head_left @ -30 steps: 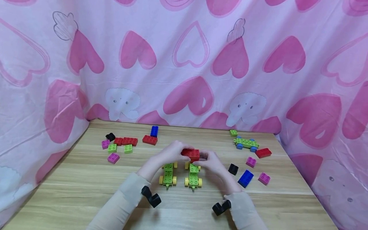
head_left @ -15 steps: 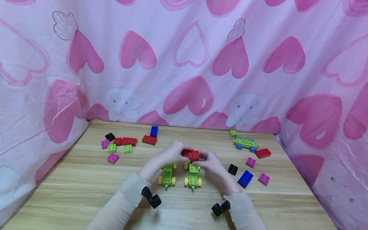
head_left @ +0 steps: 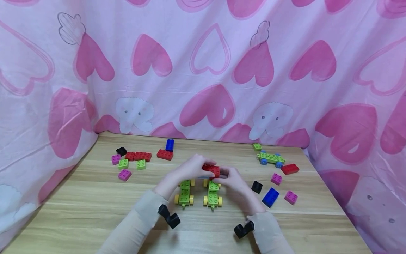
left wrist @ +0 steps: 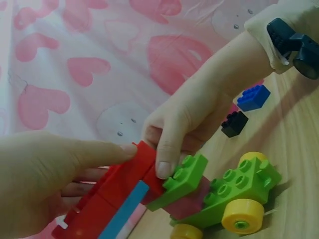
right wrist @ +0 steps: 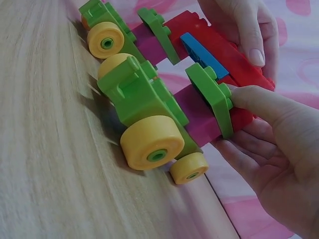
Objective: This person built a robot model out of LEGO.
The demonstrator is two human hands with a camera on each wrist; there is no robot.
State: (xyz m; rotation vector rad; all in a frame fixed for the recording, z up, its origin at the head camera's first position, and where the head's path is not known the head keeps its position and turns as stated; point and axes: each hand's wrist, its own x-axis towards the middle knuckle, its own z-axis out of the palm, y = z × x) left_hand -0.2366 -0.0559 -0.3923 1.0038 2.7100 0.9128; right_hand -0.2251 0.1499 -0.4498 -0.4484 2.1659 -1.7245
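Red brick (head_left: 211, 170) sits between both hands — left (head_left: 187, 170), right (head_left: 232, 178) — each pinching one end.

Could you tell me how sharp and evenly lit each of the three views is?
Head view: sharp, flat even light, soft shadows. Left wrist view: left hand looms soft; red brick fairly clear. Right wrist view: table smeared, yellow wheel crisp.

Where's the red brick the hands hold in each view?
Head: red brick at table centre, between both hands, above the green cars.
Left wrist: lower left, red brick with a blue strip, running up to centre.
Right wrist: upper right, red brick between the fingers.
Shared landmark: yellow-wheeled green car just under it.
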